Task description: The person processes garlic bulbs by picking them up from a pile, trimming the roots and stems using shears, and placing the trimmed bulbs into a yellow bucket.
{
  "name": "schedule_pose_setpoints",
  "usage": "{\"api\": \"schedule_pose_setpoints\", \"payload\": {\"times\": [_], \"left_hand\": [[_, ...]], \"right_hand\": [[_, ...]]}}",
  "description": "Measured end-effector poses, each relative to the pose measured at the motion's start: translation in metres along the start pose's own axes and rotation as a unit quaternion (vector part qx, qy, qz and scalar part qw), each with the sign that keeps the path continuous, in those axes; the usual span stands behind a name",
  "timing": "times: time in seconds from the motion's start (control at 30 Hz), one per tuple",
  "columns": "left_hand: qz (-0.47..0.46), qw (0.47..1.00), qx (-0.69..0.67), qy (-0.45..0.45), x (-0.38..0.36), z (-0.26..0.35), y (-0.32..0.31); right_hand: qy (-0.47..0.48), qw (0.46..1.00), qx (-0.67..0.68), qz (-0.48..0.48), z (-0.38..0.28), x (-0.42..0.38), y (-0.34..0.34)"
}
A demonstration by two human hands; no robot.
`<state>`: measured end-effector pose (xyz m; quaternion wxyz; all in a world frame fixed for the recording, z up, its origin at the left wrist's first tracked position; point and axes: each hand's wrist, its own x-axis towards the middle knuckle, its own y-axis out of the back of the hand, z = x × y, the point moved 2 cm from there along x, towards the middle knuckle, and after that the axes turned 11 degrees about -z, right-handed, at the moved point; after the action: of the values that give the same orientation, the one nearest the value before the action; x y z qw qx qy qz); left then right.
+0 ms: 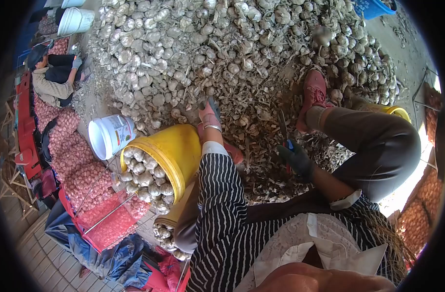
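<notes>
My left hand (210, 115), in a pink and grey glove, reaches to the near edge of a big heap of garlic bulbs (154, 53), just beyond the yellow bucket (183, 146). Whether a bulb is in its fingers is hard to see. The yellow bucket lies tilted on its side, its mouth full of trimmed bulbs (147, 177). In a dark glove, my right hand (296, 160) is closed around shears (283, 127), whose blades point up toward the heap, over loose stalks and husks (261, 170).
A white bucket (110, 136) stands left of the yellow one. Red net sacks of garlic (81, 165) line the left side, near a seated co-worker (54, 75). Blue tarpaulin (106, 258) lies lower left. A blue container (374, 9) stands top right. My shoe (316, 92) rests by the heap.
</notes>
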<state>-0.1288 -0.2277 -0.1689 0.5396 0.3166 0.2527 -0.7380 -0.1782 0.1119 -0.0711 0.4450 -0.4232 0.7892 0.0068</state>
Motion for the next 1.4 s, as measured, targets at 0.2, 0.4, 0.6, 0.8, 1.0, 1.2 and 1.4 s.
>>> {"api": "schedule_pose_setpoints", "payload": {"times": [0.2, 0.4, 0.6, 0.8, 1.0, 1.2, 1.4], "left_hand": [[0.058, 0.967, 0.215, -0.126, 0.095, -0.035, 0.037], [0.102, 0.924, 0.315, -0.191, 0.025, -0.022, 0.050], [0.075, 0.630, 0.773, 0.002, -0.021, -0.015, 0.026], [0.130, 0.736, 0.663, -0.046, -0.041, -0.012, 0.018], [0.020, 0.832, 0.419, -0.363, -0.167, 0.067, 0.028], [0.233, 0.763, 0.268, -0.540, -0.229, 0.181, 0.154], [0.295, 0.807, 0.442, -0.258, -0.221, 0.206, 0.282]], "right_hand": [[-0.057, 0.998, -0.022, -0.003, 0.000, 0.003, 0.004], [-0.103, 0.995, -0.009, 0.004, -0.010, -0.002, 0.000], [-0.067, 0.997, -0.027, -0.020, -0.010, -0.005, -0.004], [-0.002, 0.998, 0.049, -0.040, -0.007, -0.003, -0.005], [-0.010, 0.999, 0.029, -0.037, 0.004, -0.001, -0.001], [-0.015, 0.998, 0.031, -0.056, 0.015, -0.004, 0.008], [-0.010, 0.999, 0.012, -0.045, 0.022, 0.004, 0.016]]}}
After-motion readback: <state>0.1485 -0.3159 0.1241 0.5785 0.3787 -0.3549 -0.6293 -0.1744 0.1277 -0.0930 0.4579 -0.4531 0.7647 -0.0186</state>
